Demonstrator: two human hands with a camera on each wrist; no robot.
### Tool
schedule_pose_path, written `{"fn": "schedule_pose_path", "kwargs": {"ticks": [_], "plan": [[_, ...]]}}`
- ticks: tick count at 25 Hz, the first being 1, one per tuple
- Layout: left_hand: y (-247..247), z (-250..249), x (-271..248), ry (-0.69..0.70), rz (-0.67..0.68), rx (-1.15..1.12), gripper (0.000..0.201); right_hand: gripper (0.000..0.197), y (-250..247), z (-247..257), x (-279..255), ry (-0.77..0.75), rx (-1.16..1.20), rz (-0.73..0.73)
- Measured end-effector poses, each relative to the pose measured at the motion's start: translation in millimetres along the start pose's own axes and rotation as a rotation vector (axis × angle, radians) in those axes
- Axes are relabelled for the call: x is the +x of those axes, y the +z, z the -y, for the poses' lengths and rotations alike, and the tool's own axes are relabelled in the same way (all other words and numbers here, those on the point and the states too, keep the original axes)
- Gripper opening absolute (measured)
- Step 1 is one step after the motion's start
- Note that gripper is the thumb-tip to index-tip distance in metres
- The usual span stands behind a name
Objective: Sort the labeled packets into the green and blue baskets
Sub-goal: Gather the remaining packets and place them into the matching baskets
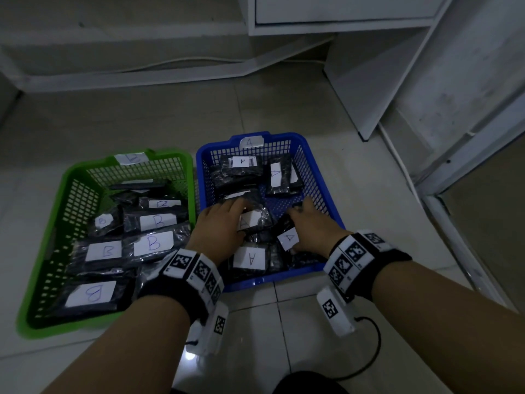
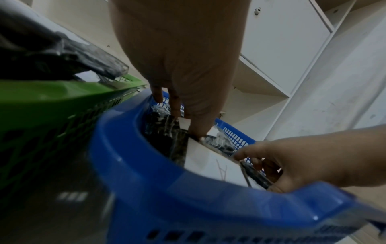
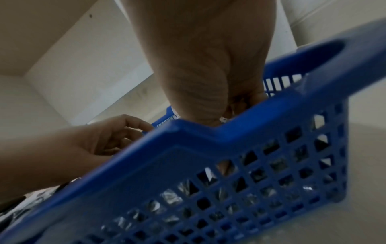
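Near the front edge of the blue basket [image 1: 305,275]: A-labeled packets [image 1: 250,258], black, heaped, labels up. Tilted packet [image 1: 287,237], long axis running front to back, pinched by the right hand [image 1: 311,231], which is nearer it. Left hand [image 1: 218,231] rests just left of it on another A packet [image 1: 254,218], fingers curled over it. Green basket [image 1: 42,325], touching on the left, holds B packets [image 1: 153,244]; both baskets sit on the floor.

Dim room — pale tiled floor [image 1: 176,123], white shelving [image 1: 355,15] behind.
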State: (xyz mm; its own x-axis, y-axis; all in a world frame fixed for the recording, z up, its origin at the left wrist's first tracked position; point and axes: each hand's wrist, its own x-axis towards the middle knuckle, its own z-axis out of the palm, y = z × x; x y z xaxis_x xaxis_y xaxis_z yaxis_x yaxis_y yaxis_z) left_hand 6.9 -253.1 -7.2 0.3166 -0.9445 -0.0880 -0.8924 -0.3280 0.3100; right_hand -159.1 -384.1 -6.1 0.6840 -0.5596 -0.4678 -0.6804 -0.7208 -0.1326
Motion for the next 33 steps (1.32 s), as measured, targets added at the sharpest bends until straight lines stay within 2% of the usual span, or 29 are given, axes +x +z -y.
{"fn": "schedule_pose_path", "kwargs": {"ticks": [3,6,8,10,11,12,14,16,20,23,26,27,30,33], "plan": [[-1.5,4.6,-0.8,0.020,0.034,0.050,0.053,0.069,-3.1,2.3,4.2,0.010,0.117,-0.004],[-4.6,9.1,-1.7,0.007,0.034,0.097,0.055,0.040,-9.7,0.8,2.8,-0.053,0.367,-0.099],[-6.9,10.2,-3.1,-0.034,0.010,0.132,0.053,0.029,-20.0,1.7,-2.9,-0.030,0.511,-0.292],[-8.6,10.2,-4.2,-0.076,-0.011,0.140,0.050,0.031,-33.7,6.2,-11.0,-0.054,0.660,-0.491],[-9.1,10.8,-4.6,-0.090,-0.026,0.139,0.047,0.033,-39.7,11.4,-14.9,-0.093,0.703,-0.489],[-9.8,11.6,-4.9,-0.099,-0.049,0.135,0.042,0.032,-44.0,18.8,-18.5,-0.138,0.712,-0.415],[-12.5,15.2,-6.1,-0.108,-0.105,0.127,0.033,0.024,-41.2,35.9,-19.9,-0.218,0.660,-0.172],[-14.9,19.0,-9.5,-0.111,-0.106,0.125,0.031,0.020,-27.9,53.0,-18.2,-0.272,0.593,-0.067],[-14.6,24.7,-14.8,-0.088,-0.054,0.149,0.037,0.021,-1.4,68.6,-11.9,-0.334,0.238,-0.190],[-11.7,25.9,-13.8,-0.095,-0.046,0.139,0.040,0.018,2.4,65.9,-12.3,-0.342,0.328,-0.141],[-10.0,27.3,-9.1,-0.087,-0.057,0.116,0.040,0.019,0.1,57.2,-3.5,-0.227,0.410,-0.377],[-9.4,28.3,-7.1,-0.076,-0.063,0.098,0.041,0.023,-2.2,53.0,1.9,-0.179,0.435,-0.408],[-6.5,32.1,1.3,-0.022,-0.060,0.047,0.045,0.024,-15.3,42.3,21.8,-0.127,0.480,-0.318],[-0.6,35.4,8.2,-0.009,-0.011,-0.006,0.052,0.024,-30.8,26.3,48.0,0.019,0.433,-0.415]]}}
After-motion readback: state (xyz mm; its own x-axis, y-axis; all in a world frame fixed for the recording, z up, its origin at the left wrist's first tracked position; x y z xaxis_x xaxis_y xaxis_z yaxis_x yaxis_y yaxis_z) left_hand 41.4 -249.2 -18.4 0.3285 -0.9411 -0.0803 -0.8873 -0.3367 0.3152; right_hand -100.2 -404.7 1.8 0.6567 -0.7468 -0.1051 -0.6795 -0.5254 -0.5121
